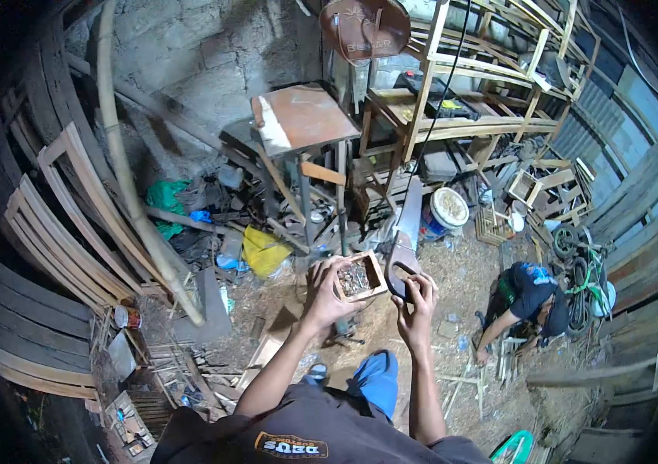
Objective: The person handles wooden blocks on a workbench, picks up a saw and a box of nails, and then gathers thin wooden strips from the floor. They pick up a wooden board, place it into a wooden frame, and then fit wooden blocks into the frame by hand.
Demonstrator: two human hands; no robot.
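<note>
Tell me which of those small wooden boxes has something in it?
The small wooden box held up in the left hand, filled with small metal bits. The box farther back on the floor looks empty.

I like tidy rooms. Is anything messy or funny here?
Yes. Wood offcuts and shavings litter the dirt floor, and a crumpled yellow plastic bag lies among them. The left hand holds a small wooden box of nails tilted.

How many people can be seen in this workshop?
2. The camera wearer, whose left hand holds a small wooden box, and another person crouching on the floor at right. Clutter could hide others.
</note>
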